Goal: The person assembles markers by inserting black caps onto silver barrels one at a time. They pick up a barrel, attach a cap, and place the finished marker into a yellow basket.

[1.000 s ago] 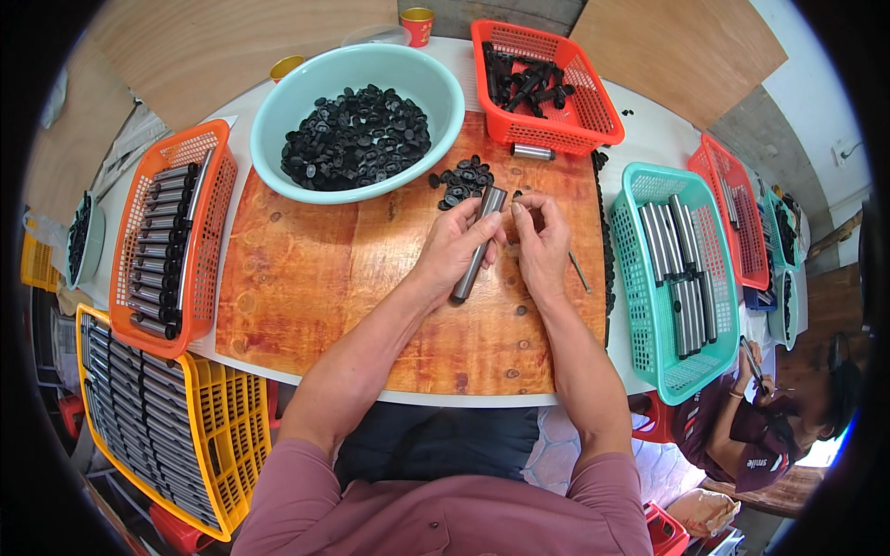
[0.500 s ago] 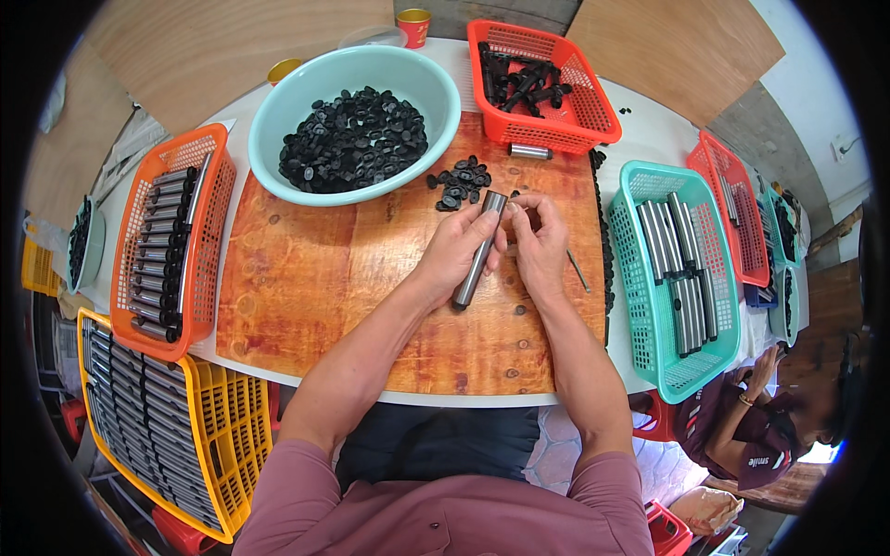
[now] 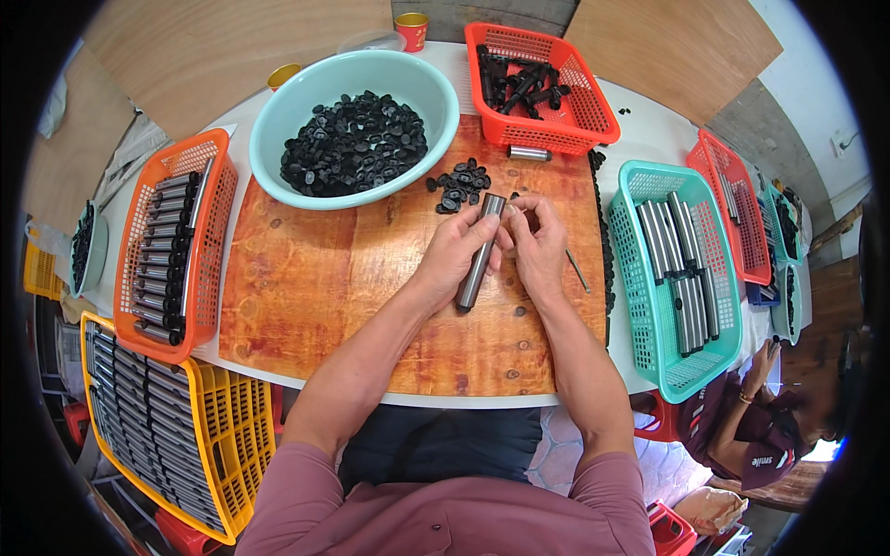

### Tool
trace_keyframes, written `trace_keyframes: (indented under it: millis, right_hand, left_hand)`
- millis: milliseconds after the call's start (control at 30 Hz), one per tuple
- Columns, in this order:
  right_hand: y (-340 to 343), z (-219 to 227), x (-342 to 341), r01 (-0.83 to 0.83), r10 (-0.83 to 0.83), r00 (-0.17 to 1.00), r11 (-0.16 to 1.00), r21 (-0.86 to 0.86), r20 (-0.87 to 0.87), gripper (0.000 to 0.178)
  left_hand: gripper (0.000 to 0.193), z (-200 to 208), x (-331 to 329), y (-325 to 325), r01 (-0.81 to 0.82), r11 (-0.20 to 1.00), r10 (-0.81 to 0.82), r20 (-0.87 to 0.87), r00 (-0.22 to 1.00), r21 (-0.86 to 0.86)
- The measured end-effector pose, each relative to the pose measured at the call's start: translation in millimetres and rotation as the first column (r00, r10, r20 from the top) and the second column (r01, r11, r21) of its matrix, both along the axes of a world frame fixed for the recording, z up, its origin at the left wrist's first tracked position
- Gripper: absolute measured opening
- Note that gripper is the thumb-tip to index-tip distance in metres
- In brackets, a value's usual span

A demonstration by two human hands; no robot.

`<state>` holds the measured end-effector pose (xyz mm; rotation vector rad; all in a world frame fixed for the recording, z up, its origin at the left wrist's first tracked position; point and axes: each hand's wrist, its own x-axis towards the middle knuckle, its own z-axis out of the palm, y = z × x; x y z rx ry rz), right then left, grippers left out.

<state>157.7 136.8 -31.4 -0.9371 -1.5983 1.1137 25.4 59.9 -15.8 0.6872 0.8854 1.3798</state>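
A grey metal tube (image 3: 476, 272) slants over the wooden board, its dark upper end pointing away from me. My left hand (image 3: 456, 248) is wrapped round its upper half, thumb along the side. Just beside that end, my right hand (image 3: 536, 239) has its thumb and fingers pinched together, close to the tube and the left fingertips; whatever they hold is hidden. Small black oval caps (image 3: 461, 183) lie in a loose pile just beyond the tube. To the right of my right hand a thin dark rod (image 3: 578, 271) rests on the board.
A pale green basin (image 3: 263, 176) of black caps stands at the far left of the board (image 3: 306, 306). A red basket (image 3: 584, 137) holds black parts, with a short tube (image 3: 529, 153) before it. Tubes fill the orange basket (image 3: 206, 269), green basket (image 3: 640, 315) and yellow crate (image 3: 222, 435). Another person (image 3: 742, 417) sits right.
Both hands keep nearly the same grip and place at the tube. The person on the right has raised a hand slightly.
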Motion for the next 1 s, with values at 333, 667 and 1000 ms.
trace_keyframes:
  millis: [333, 667, 1000]
  right_hand:
    - [8, -18, 1, -0.014, 0.012, 0.999, 0.999, -0.035, -0.046, 0.006]
    - [8, -17, 1, -0.029, 0.026, 0.998, 0.998, -0.050, -0.059, 0.006]
    - [3, -7, 0, 0.002, -0.001, 1.000, 1.000, 0.009, -0.027, 0.006]
  left_hand:
    - [0.033, -4, 1, 3, -0.016, 1.000, 0.014, 0.104, 0.995, 0.016]
    - [0.039, -5, -2, 3, -0.045, 0.998, 0.050, 0.133, 0.990, -0.041]
    - [0.051, 4, -5, 1, 0.020, 0.987, 0.019, 0.238, 0.971, -0.159]
